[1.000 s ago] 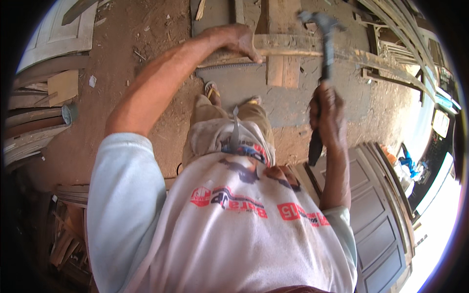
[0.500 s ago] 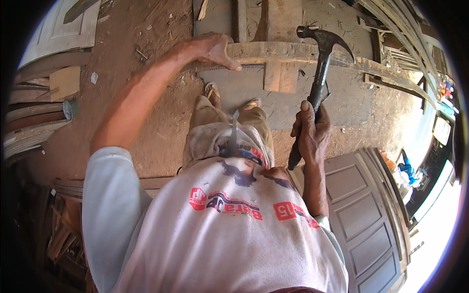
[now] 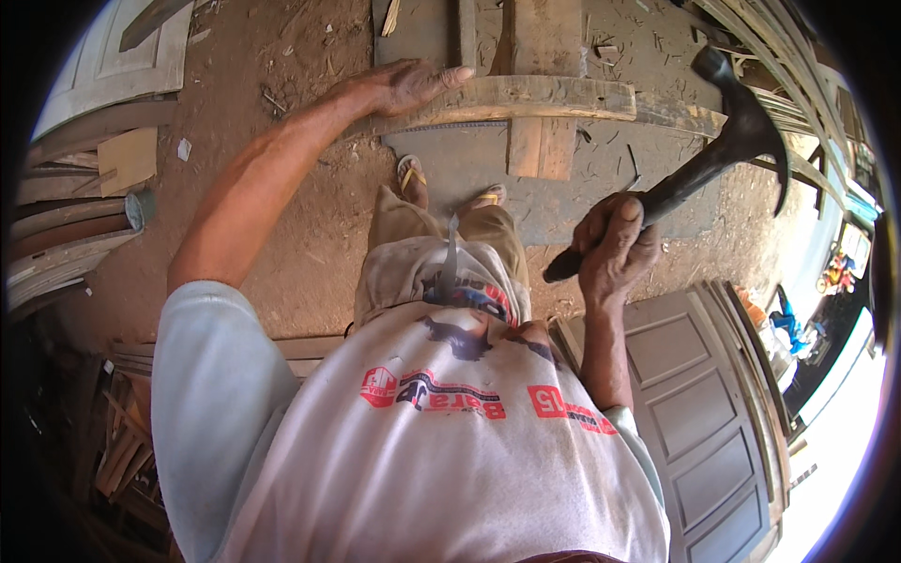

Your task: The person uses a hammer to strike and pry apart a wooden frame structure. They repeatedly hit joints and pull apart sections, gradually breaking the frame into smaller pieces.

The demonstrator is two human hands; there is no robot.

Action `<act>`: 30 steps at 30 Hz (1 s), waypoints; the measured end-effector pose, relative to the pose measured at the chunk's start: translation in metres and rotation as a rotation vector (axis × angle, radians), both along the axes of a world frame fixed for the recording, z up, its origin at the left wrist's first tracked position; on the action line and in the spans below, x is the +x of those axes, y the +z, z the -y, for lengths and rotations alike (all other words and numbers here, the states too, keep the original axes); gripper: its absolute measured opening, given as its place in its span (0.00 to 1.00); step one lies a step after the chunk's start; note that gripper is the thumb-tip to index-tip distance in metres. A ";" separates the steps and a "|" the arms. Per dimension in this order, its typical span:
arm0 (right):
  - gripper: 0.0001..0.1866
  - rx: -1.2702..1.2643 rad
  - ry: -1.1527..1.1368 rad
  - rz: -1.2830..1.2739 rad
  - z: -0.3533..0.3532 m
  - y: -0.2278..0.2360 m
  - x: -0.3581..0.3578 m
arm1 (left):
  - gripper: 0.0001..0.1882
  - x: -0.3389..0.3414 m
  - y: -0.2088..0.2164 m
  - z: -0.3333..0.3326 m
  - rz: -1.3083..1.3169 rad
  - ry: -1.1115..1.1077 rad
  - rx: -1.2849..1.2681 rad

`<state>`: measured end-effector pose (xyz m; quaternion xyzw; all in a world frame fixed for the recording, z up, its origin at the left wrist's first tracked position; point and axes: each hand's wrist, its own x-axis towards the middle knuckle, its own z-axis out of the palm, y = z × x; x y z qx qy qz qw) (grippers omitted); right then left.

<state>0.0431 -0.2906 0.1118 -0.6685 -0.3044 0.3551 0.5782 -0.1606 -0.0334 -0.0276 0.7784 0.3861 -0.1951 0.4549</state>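
My right hand [image 3: 615, 246] is wrapped round the dark handle of a claw hammer [image 3: 694, 178]. The hammer slants up to the right, its head well away from the wood. At the upper middle my left hand [image 3: 415, 87] lies over the left part of a long wooden plank [image 3: 535, 98], one digit stretched out to the right; its other fingers are partly hidden. The plank runs left to right across a wider board [image 3: 542, 155].
A narrow dark strip [image 3: 635, 167] lies on the grey sheet [image 3: 450, 174] under the boards. Grey panelled doors [image 3: 699, 422] lean at the lower right. Stacked timber [image 3: 80, 230] stands at the left, and long strips [image 3: 779, 56] at the upper right.
The hammer has tilted from nearly upright to slanting right, its head farther from the plank. My left hand has gone from curling round the plank to lying over it.
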 end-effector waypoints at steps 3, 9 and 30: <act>0.22 -0.546 0.124 0.300 0.023 -0.046 0.001 | 0.60 0.004 0.008 0.001 -0.033 -0.032 -0.005; 0.20 -0.449 0.126 0.101 -0.008 0.016 0.004 | 0.62 -0.001 -0.014 0.008 0.136 0.059 0.128; 0.20 -0.214 0.175 0.274 0.007 -0.017 0.038 | 0.56 0.000 -0.029 0.004 0.189 0.086 0.170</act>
